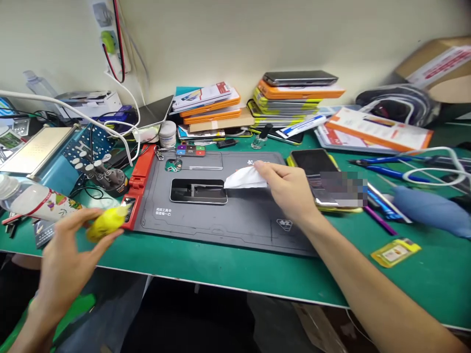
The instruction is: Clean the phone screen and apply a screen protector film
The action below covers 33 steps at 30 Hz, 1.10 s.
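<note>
My right hand [289,189] pinches a crumpled white tissue [245,178] over the dark grey work mat [228,223], just right of a phone [198,191] lying flat on the mat. My left hand [68,255] is at the near left edge of the green table [221,267] and grips a small yellow object [106,223], blurred by motion. A clear plastic bottle [33,200] with a printed label lies on its side just behind that hand.
A blue heating machine [47,154] with white cables stands at the left. Stacks of orange and yellow boxes [290,100] line the wall. Another phone [312,164], blue-handled pliers [390,169], a blue cloth [427,211] and a small yellow packet [395,252] lie at the right.
</note>
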Motion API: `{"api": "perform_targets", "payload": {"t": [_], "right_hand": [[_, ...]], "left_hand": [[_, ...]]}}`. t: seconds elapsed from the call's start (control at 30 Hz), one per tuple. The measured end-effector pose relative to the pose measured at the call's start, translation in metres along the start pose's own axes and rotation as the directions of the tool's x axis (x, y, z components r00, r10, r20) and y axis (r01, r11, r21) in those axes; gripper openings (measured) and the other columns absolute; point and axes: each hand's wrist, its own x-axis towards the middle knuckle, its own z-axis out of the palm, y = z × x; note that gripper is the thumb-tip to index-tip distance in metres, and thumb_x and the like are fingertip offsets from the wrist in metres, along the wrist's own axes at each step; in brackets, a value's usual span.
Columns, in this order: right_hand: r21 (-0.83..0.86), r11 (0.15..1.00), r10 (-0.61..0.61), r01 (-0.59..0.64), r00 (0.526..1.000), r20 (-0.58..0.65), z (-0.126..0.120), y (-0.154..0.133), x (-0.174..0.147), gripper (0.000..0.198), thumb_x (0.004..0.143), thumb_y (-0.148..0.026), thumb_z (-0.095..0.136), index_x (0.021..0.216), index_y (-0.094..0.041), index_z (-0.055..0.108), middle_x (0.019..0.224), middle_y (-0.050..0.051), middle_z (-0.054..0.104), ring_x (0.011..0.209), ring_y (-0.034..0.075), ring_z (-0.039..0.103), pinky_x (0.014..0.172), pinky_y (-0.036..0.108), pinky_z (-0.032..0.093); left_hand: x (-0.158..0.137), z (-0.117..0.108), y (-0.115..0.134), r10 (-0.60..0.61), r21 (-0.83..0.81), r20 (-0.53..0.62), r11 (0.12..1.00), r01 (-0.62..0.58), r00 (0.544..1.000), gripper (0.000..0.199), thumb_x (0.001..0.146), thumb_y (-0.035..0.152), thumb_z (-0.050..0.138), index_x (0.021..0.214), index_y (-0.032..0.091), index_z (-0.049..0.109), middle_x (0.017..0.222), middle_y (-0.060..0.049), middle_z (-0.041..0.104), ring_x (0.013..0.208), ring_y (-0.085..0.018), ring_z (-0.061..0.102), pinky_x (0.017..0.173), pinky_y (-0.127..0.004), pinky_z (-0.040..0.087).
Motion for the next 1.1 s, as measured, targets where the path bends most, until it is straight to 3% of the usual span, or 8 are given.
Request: {"api": "perform_targets", "payload": {"t": [0.07,0.23,0.47,0.7,0.93,1.1], "right_hand": [[0.125,0.989,0.08,-0.075,0.996,-0.042,0.001,0.007,0.002,0.051,0.086,-0.068,0.075,0.061,-0.025,0.069,0.065,0.002,0.068,0.067,0.022,0.065,0.065,0.038,0.054],[0.38,0.913,0.178,-0.146,0.983,-0.05,0.005,0.016,0.008,0.045,0.079,-0.069,0.08,0.07,-0.025,0.075,0.079,0.005,0.073,0.073,0.025,0.068,0.066,0.044,0.061],[0.392,0.913,0.142,-0.111,0.988,-0.052,-0.003,0.007,0.01,0.04,0.084,-0.063,0.078,0.07,-0.025,0.074,0.078,0.004,0.073,0.073,0.021,0.067,0.065,0.041,0.065],[0.388,0.914,0.13,-0.116,0.992,-0.01,-0.002,0.006,0.009,0.041,0.085,-0.063,0.077,0.071,-0.025,0.075,0.082,0.004,0.074,0.075,0.021,0.066,0.064,0.038,0.064],[0.356,0.924,0.137,-0.136,0.99,0.024,-0.002,0.003,0.005,0.046,0.085,-0.067,0.076,0.073,-0.022,0.074,0.088,0.005,0.076,0.078,0.02,0.066,0.071,0.038,0.065],[0.346,0.928,0.14,-0.141,0.99,0.027,0.001,0.005,0.005,0.047,0.081,-0.068,0.078,0.079,-0.021,0.079,0.089,0.006,0.077,0.078,0.02,0.067,0.066,0.036,0.066]], "left_hand": [[0.034,0.022,0.031,0.132,-0.057,0.122,0.99,-0.126,0.984,0.045,0.098,0.054,0.071,0.132,0.026,0.062,0.123,-0.008,0.073,0.107,-0.029,0.07,0.093,-0.043,0.056],[0.103,0.074,0.071,0.432,-0.075,0.288,0.9,-0.429,0.855,0.031,0.103,0.04,0.068,0.131,0.026,0.063,0.123,-0.006,0.076,0.113,-0.026,0.066,0.099,-0.041,0.046],[0.124,0.107,0.094,0.607,-0.05,0.287,0.782,-0.621,0.741,0.03,0.103,0.037,0.069,0.131,0.025,0.068,0.12,-0.007,0.078,0.119,-0.029,0.059,0.105,-0.047,0.035],[0.13,0.106,0.092,0.628,-0.006,0.255,0.761,-0.648,0.735,0.031,0.099,0.034,0.074,0.129,0.026,0.071,0.119,-0.006,0.079,0.118,-0.029,0.061,0.104,-0.048,0.035],[0.125,0.09,0.068,0.582,0.045,0.285,0.785,-0.617,0.761,0.027,0.103,0.033,0.068,0.13,0.027,0.069,0.119,-0.003,0.078,0.12,-0.026,0.06,0.107,-0.046,0.037],[0.116,0.085,0.053,0.507,0.011,0.314,0.843,-0.538,0.802,0.028,0.102,0.032,0.07,0.128,0.024,0.07,0.12,-0.006,0.077,0.12,-0.028,0.06,0.104,-0.045,0.042]]}}
